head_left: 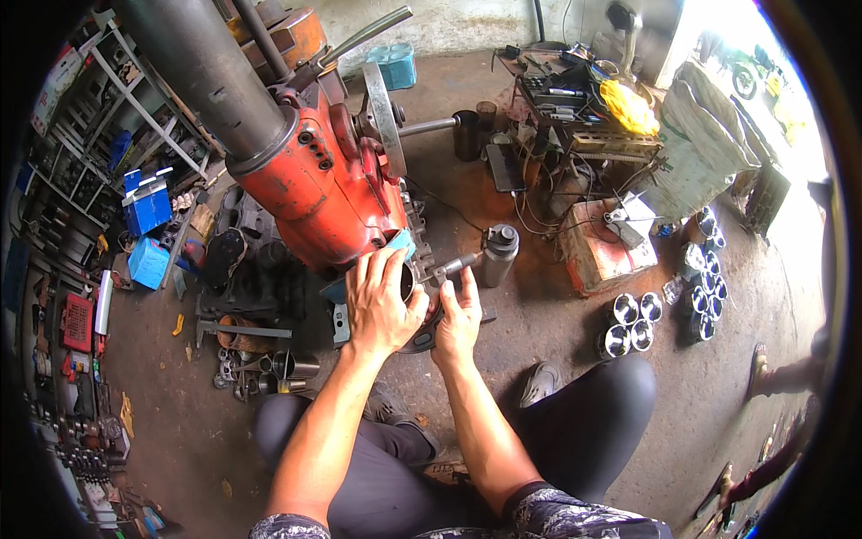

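Note:
My left hand curls over a part with a dark round opening, at the foot of a red machine; the fingers cover most of that part. My right hand has its thumb and index finger closed at a slim grey micrometer-like tool, whose handle points away to the right. The tool's other end reaches toward the left hand and is partly hidden. A light blue piece shows just beyond the left fingertips. Close past the right hand, a grey bottle stands upright on the floor.
Shiny metal cups stand in groups at the right, near a worn box. A tool-laden bench is at the back right. Metal parts lie left of my legs. Another person's foot shows at the right edge.

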The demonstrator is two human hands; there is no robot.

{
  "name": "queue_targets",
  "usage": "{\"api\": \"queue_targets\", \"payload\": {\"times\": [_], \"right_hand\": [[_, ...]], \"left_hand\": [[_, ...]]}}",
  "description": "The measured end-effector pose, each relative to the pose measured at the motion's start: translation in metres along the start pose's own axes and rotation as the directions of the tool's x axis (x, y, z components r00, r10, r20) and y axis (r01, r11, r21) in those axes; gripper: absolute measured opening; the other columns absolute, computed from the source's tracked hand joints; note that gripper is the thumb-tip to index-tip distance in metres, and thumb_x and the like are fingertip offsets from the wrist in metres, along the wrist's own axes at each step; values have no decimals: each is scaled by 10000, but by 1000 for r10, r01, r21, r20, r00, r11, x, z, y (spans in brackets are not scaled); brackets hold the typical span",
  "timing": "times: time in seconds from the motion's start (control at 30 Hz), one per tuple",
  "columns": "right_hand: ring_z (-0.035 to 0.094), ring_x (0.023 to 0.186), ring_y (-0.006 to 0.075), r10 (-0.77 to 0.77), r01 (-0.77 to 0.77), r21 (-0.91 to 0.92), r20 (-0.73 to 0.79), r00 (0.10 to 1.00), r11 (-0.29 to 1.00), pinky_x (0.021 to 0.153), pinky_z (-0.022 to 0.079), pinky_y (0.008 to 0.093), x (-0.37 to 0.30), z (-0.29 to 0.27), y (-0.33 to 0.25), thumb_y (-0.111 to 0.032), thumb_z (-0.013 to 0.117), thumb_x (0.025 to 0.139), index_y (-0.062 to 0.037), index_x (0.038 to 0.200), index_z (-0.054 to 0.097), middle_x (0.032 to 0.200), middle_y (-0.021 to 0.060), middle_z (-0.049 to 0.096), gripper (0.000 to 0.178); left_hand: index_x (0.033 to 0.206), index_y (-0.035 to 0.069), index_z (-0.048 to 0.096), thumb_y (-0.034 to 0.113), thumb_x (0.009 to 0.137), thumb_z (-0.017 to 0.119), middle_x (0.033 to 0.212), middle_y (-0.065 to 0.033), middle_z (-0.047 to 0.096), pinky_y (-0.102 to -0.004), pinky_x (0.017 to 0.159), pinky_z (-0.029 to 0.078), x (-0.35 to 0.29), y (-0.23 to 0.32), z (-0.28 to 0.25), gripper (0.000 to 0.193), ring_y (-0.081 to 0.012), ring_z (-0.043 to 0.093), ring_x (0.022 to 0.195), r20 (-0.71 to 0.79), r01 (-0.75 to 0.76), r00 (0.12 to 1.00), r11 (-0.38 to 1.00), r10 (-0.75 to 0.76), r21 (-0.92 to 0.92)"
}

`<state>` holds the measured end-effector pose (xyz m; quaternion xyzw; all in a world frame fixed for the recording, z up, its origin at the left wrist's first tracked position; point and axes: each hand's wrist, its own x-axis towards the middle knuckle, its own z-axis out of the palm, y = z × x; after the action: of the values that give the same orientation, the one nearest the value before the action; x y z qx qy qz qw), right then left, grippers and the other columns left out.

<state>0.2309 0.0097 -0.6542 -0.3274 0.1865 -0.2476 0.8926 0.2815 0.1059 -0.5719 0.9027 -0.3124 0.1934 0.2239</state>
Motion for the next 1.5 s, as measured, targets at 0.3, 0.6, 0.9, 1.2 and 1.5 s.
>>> {"api": "queue_targets", "payload": {"times": [0.3,0.6,0.9,1.2,1.5], "right_hand": [[561,675,86,-47,49,-62,27,999,997,607,479,251,-1,1,-1,-145,635,1077,-12,1565,301,779,17,614,607],[561,681,87,0,0,-87,-7,1000,996,614,474,250,3,4,-7,-135,641,1065,-26,1539,294,783,19,623,597],[560,685,85,-23,19,-60,-68,997,998,615,471,243,-4,4,-3,-134,652,1061,-29,1560,312,793,16,615,613],[581,745,92,-66,59,-162,-37,997,985,672,497,276,2,0,3,-197,666,1061,-46,1588,334,888,15,656,641],[547,697,73,-27,27,34,6,1000,999,632,464,239,-1,-3,16,-139,625,1094,-1,1633,236,815,-2,616,679]], "left_hand": [[1325,19,627,221,866,719,1308,-157,644,-503,1079,431,0,1,0,510,-372,573,1238,-10,-4,1000,1000,4,1],[1307,19,631,211,852,720,1290,-160,648,-507,1074,435,0,0,2,502,-380,577,1224,-24,-7,1000,1000,7,-1],[1292,25,642,211,838,718,1279,-155,655,-502,1057,441,1,0,5,496,-371,584,1207,-38,0,999,1000,1,28],[1275,-12,650,236,843,670,1237,-189,659,-526,1022,459,2,2,5,499,-402,596,1177,-8,-9,1000,999,10,47],[1289,-4,624,207,815,677,1261,-175,638,-529,1078,420,1,0,7,521,-390,572,1209,-17,16,1000,999,-15,33]]}}
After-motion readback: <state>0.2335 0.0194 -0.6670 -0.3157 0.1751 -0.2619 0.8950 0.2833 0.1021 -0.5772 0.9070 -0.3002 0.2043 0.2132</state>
